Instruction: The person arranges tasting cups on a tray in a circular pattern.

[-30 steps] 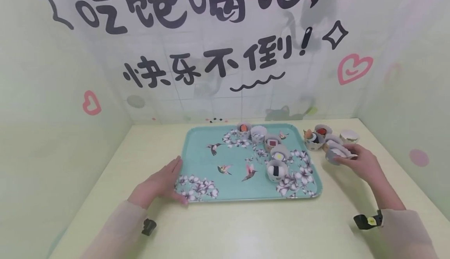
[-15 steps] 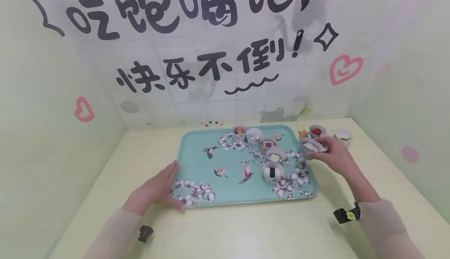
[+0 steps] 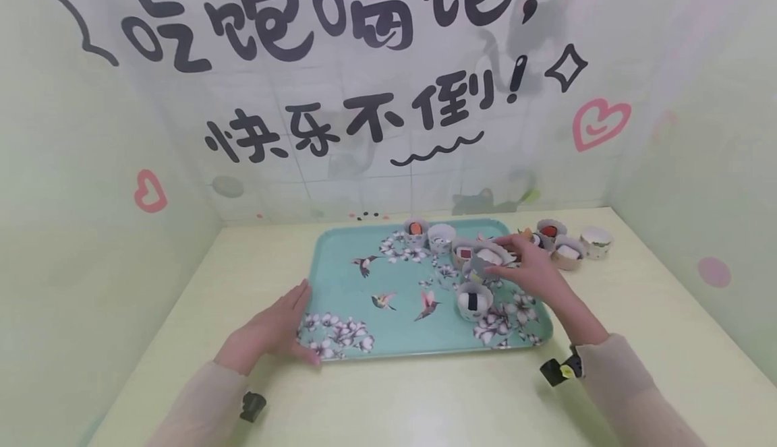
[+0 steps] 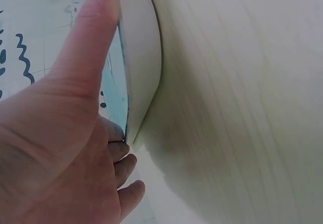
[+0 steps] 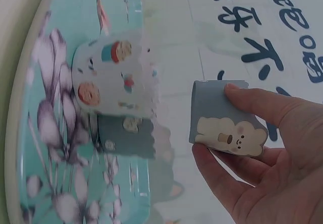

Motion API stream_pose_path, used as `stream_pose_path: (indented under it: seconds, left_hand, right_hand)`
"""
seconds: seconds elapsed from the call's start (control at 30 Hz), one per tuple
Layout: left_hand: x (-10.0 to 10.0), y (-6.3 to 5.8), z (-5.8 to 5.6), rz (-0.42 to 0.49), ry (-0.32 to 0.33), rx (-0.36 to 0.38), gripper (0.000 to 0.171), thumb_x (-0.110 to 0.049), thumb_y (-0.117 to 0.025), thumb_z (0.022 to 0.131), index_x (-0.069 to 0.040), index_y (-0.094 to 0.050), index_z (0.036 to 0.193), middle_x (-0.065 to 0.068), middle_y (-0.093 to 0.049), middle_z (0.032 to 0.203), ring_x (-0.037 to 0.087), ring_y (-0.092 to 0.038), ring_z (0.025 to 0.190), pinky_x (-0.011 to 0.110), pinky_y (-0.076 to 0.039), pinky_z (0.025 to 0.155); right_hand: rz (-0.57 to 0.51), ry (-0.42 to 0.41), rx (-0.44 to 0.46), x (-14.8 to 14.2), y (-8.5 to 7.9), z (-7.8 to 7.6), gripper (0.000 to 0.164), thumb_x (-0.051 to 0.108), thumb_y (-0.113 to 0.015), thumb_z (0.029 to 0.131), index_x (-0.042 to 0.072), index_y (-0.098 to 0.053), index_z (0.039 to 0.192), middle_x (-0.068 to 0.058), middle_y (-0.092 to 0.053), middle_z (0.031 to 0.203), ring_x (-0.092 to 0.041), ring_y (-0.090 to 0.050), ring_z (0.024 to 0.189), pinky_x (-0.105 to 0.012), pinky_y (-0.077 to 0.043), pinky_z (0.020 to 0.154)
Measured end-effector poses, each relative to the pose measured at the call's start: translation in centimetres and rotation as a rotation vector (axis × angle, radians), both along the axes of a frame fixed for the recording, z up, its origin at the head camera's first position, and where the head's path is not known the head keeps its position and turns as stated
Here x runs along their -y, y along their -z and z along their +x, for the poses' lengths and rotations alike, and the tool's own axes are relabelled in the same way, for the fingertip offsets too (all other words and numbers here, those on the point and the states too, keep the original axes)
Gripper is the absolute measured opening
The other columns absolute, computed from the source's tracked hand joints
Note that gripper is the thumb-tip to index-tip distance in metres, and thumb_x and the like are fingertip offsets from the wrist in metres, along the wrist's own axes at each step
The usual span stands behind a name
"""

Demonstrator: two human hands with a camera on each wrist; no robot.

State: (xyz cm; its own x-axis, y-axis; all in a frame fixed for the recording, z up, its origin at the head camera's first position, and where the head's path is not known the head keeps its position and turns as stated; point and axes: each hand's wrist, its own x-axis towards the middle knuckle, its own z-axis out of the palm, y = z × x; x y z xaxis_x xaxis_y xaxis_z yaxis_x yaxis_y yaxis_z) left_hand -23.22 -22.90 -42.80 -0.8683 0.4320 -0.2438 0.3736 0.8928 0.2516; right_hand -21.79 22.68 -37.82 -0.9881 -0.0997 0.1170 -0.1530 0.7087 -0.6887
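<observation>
My right hand (image 3: 528, 268) pinches a grey-blue paper baking cup (image 5: 217, 108) with a bear print between thumb and fingers. In the head view a white piece shows inside this cup, which hangs over the right part of the turquoise tray (image 3: 340, 265). It partly hides a cup behind it. Just in front stands a paper cup (image 3: 474, 302) holding a white piece with a black band. At the tray's front left corner rests my left hand (image 3: 273, 325), fingers along the left rim and thumb (image 4: 86, 47) at the front edge.
Along the tray's back right stand a cup with an orange-topped piece (image 3: 415, 231), a white cup (image 3: 441, 238) and a cup with a red square (image 3: 464, 253). Right of the tray are several more cups, among them a patterned white cup (image 3: 596, 241). A lettered wall (image 3: 364, 191) closes the back.
My right hand has carried the grey-blue cup leftward from the cups at the right to above the tray. The left hand has stayed at the tray's corner.
</observation>
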Motion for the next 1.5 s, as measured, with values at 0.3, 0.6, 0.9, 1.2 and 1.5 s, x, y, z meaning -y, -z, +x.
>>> stream_pose_path:
  seconds: [0.3,0.6,0.9,1.2,1.5]
  left_hand:
    - [0.5,0.7,0.4,-0.002,0.015,-0.002,0.15,-0.069,-0.084,0.051,0.014,-0.012,0.153,0.035,-0.01,0.162,0.052,-0.017,0.148,0.06,-0.026,0.122]
    - [0.0,0.2,0.2,0.025,0.02,-0.024,0.148,-0.066,-0.085,0.053,0.014,-0.013,0.153,0.035,-0.01,0.162,0.052,-0.017,0.149,0.06,-0.026,0.122]
    - [0.0,0.2,0.1,0.032,0.028,-0.025,0.148,-0.066,-0.085,0.052,0.014,-0.012,0.153,0.034,-0.009,0.162,0.052,-0.016,0.149,0.059,-0.025,0.123]
    - [0.4,0.5,0.5,0.046,0.019,-0.01,0.149,-0.066,-0.085,0.052,0.014,-0.011,0.154,0.034,-0.007,0.162,0.052,-0.015,0.149,0.06,-0.024,0.123]
    - [0.3,0.1,0.3,0.047,0.035,-0.017,0.147,-0.066,-0.086,0.054,0.015,-0.012,0.153,0.035,-0.008,0.162,0.052,-0.016,0.149,0.06,-0.024,0.122]
  right_hand:
    - [-0.01,-0.055,-0.024,3.3,2.1,-0.9,0.055,0.027,-0.077,0.087,0.007,-0.059,0.135,-0.022,-0.052,0.148,-0.038,-0.061,0.118,-0.05,-0.057,0.092]
    - [-0.023,-0.105,-0.069,5.2,2.5,-1.7,0.051,0.025,-0.079,0.086,0.008,-0.06,0.13,-0.014,-0.067,0.125,-0.031,-0.066,0.109,-0.045,-0.06,0.087]
    - [0.15,-0.126,-0.096,6.7,2.8,-1.5,0.05,0.025,-0.081,0.084,0.007,-0.063,0.127,-0.011,-0.07,0.118,-0.026,-0.068,0.102,-0.042,-0.06,0.082]
    - [0.371,-0.218,-0.124,7.6,3.6,-1.1,0.051,0.029,-0.084,0.08,0.014,-0.065,0.125,-0.001,-0.072,0.117,-0.019,-0.067,0.106,-0.037,-0.059,0.089]
    - [0.495,-0.291,-0.181,7.8,3.5,-0.3,0.049,0.03,-0.085,0.079,0.012,-0.065,0.12,-0.004,-0.074,0.108,-0.02,-0.07,0.095,-0.037,-0.06,0.082]
